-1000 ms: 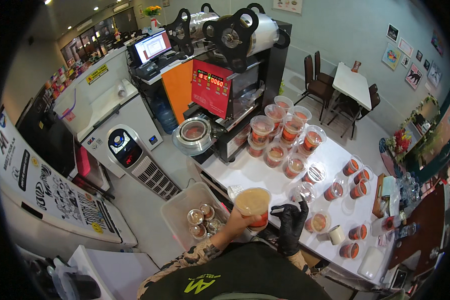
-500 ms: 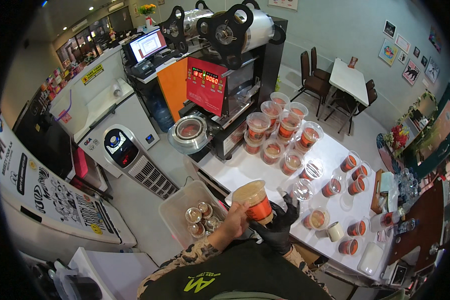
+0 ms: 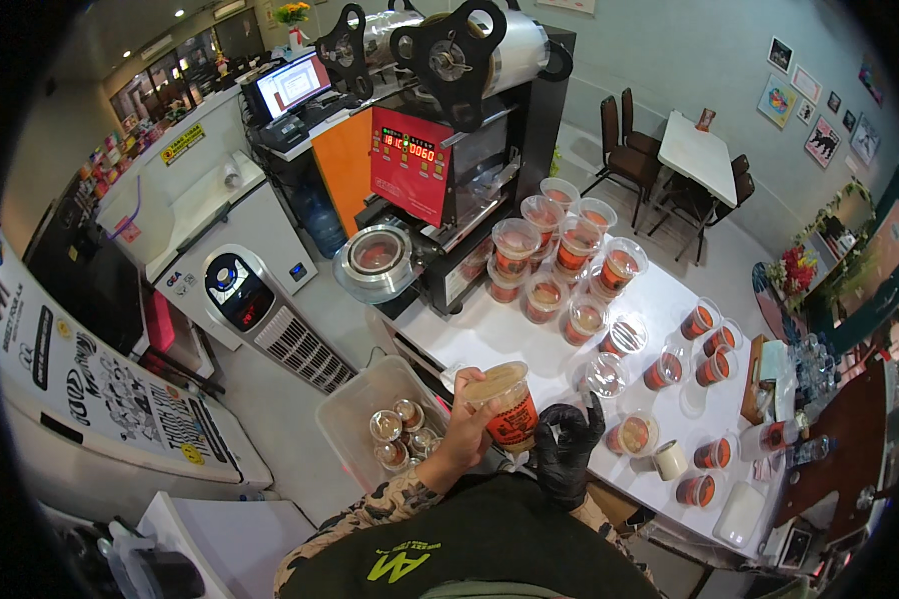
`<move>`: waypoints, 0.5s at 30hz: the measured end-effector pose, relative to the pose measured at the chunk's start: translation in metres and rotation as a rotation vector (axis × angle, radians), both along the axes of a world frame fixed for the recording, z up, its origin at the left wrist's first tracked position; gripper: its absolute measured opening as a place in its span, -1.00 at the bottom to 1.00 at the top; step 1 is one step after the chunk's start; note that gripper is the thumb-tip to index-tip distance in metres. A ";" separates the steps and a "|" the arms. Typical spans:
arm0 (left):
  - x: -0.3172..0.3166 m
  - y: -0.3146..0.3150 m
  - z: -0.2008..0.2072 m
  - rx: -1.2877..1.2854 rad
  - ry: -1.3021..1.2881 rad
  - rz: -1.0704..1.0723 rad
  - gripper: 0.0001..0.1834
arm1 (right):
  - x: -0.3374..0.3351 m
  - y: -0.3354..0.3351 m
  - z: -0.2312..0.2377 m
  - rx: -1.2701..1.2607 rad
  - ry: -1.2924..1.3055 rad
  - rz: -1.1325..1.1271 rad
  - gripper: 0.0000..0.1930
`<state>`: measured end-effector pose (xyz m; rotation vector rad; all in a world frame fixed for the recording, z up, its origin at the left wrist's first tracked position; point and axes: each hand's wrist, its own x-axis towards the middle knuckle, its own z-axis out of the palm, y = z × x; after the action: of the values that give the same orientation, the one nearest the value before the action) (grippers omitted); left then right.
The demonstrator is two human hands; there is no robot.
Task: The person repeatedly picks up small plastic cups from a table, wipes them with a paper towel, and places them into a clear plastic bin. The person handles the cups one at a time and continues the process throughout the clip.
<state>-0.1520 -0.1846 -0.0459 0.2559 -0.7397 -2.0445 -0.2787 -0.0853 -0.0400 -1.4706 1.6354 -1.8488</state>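
A clear plastic cup (image 3: 512, 423) with an orange printed label and tan contents is tilted in my bare left hand (image 3: 463, 435), whose fingers wrap round its left side. Just right of the cup, my right hand (image 3: 561, 451), in a black glove, has its thumb and finger curled together in a ring. A small pale bit shows by its fingertips; I cannot make out what it is. Beyond that hand a clear-lidded cup (image 3: 603, 375) stands on the white table (image 3: 449, 344). Another filled cup (image 3: 632, 435) is to the right.
A red-fronted cup-sealing machine (image 3: 410, 165) stands at the table's far left, its round tray (image 3: 375, 258) pulled out. Stacked filled cups (image 3: 559, 260) crowd beside it. A clear bin (image 3: 345, 439) of lidded cups sits at left. A tape roll (image 3: 670, 460) lies at right.
My right hand has come away from under the cup, moving slightly right, and its fingers have curled. The cup has turned in my left hand, so its printed label faces me more.
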 end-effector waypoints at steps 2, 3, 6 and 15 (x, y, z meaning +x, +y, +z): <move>-0.001 0.001 -0.003 0.014 0.012 -0.009 -0.47 | 0.004 -0.002 0.002 0.032 0.140 -0.032 -0.27; -0.001 0.001 -0.005 -0.005 -0.002 0.007 -0.46 | 0.008 -0.003 0.003 0.034 0.099 -0.042 -0.32; -0.003 0.003 -0.008 -0.028 0.013 0.023 -0.45 | 0.014 -0.004 0.004 0.049 -0.073 -0.019 -0.39; -0.003 0.004 -0.011 -0.135 -0.044 0.067 -0.31 | -0.001 -0.011 0.007 -0.095 0.709 -0.251 -0.11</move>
<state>-0.1545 -0.1809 -0.0569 0.2460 -0.8810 -1.9224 -0.2798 -0.0968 -0.0329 -2.2274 2.1352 -1.6281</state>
